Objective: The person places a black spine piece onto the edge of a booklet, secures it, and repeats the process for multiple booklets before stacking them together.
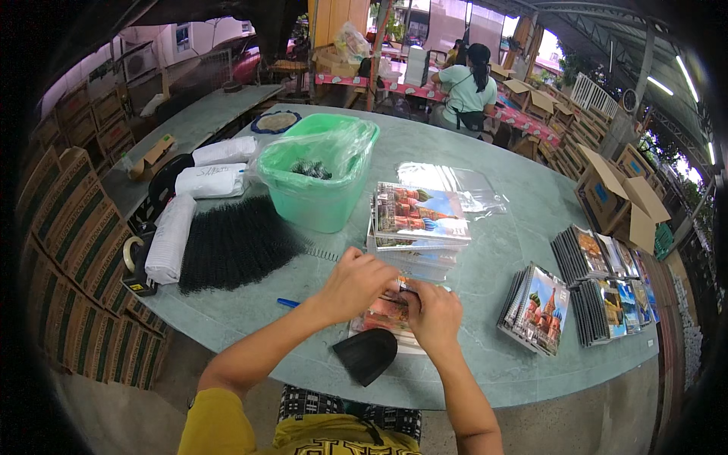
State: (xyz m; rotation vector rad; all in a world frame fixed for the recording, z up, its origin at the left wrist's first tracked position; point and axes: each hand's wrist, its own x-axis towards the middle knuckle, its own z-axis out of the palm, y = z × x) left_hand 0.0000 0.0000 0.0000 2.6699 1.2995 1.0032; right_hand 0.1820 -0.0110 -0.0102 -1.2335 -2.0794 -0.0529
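Observation:
In front of me lies a notebook [388,312] with a reddish picture cover, partly hidden by my hands. My left hand [359,282] is closed at its far edge, fingers pinched. My right hand [435,312] grips the same edge from the right, thumb bent in. Something small and dark shows between the fingertips, too covered to make out. A black rounded flat piece [367,355] overlaps the notebook's near left corner. Just beyond my hands rises a stack of picture-covered notebooks [422,214]. A loose wire coil [322,253] lies near my left hand.
Left are a pile of black wire coils [236,241], white wrapped rolls [170,241] and a green bin [318,201] with plastic inside. A blue pen [288,302] lies by my left forearm. Spiral notebooks [537,311] stand right; clear plastic [478,189] lies behind. Another person [469,91] sits farther back.

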